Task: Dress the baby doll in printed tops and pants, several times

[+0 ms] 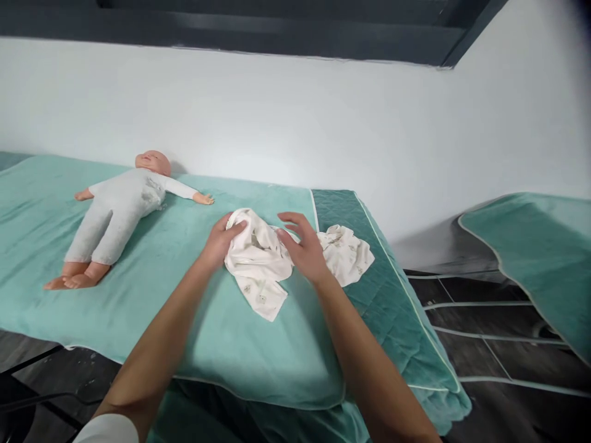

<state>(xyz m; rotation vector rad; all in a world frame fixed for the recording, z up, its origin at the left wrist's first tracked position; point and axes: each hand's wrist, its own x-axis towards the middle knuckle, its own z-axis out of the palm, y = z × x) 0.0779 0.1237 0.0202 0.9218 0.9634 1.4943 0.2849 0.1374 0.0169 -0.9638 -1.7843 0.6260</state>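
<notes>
A crumpled white piece of baby clothing (258, 255) with a small print is bunched above the bed, one end trailing down on the green cover. My left hand (220, 241) grips its left edge, thumb on top. On its other side my right hand (305, 249) has its fingers apart, and the thumb is at the fabric's edge. Just beyond that hand lies a second white printed cloth (347, 255) in a loose heap, partly hidden by the hand. A baby doll (124, 197) in a white bodysuit lies on its back at the left, arms spread.
The bed has a light green cover (194, 338) and a darker quilted end (392, 307). A white wall (258, 117) runs behind it. At the right, another green-covered surface (545, 252) stands past several metal bars (489, 337) above the dark floor.
</notes>
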